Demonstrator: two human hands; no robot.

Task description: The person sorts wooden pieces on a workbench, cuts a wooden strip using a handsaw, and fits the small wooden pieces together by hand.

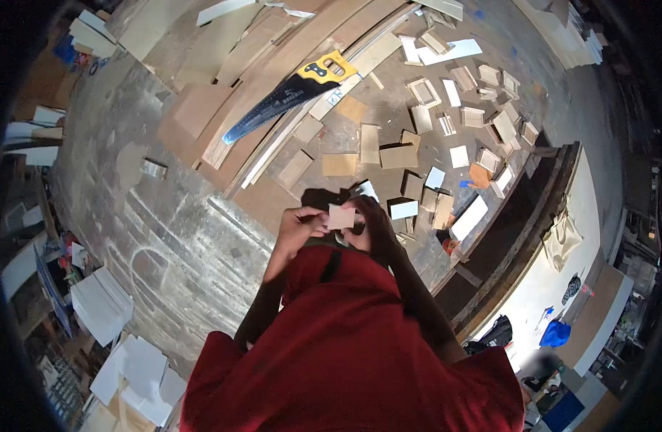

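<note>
Right between our two hands is a small square panel (341, 217), raised in front of the red shirt (345, 331). Our left hand (298, 229) pinches its left side, thumb and fingers closed on the edge; our right hand (370, 219) grips the opposite side, so the hands are apart with just the panel between them. Its face is turned up towards us, which suits checking edges and corners.

For a piece this small, we would do well to use a light, even pinch near the edges, leaving the face uncovered. Matching the pressure on both sides should stop it twisting, and turning it with the fingertips rather than the wrists seems steadier. Squeezing hard at one corner could make it slip.

Just beyond our hands, brown rectangular pieces (340, 164) lie on the worktop (194, 223). Ahead and to the left of the hands, a yellow-handled handsaw (284, 99) rests across long boards (273, 43); its toothed edge calls for care when reaching that way. Ahead and to the right are scattered small open wooden frames (423, 92), and nearer our right hand, a white panel (469, 218).
</note>
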